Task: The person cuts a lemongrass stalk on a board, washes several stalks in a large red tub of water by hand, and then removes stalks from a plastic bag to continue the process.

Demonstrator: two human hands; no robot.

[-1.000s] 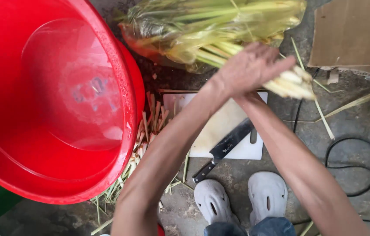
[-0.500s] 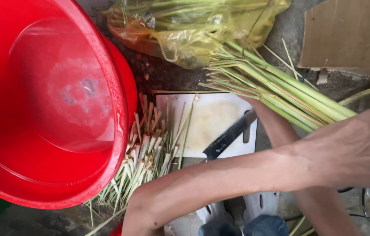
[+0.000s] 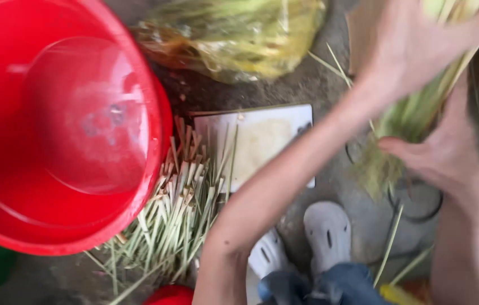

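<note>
My left arm crosses the view from the bottom middle to the upper right, where my left hand (image 3: 414, 45) closes around the upper part of a bundle of long green stalks (image 3: 406, 121). Just below it, my right hand (image 3: 448, 155) grips the same bundle at its lower side. The bundle hangs at the right, blurred, with its frayed end pointing down-left. Behind my forearm a white cutting board (image 3: 262, 141) lies on the ground, partly hidden by the arm.
A large red basin (image 3: 64, 118) fills the left. Cut stalk pieces (image 3: 177, 214) are heaped between it and the board. A yellow plastic bag (image 3: 233, 34) of stalks lies at the top. White clogs (image 3: 330, 231) and a black cable (image 3: 414, 197) are below.
Both hands have moved to the right and up, lifting the bundle of stalks off the ground. The knife on the board is now hidden behind my left arm.
</note>
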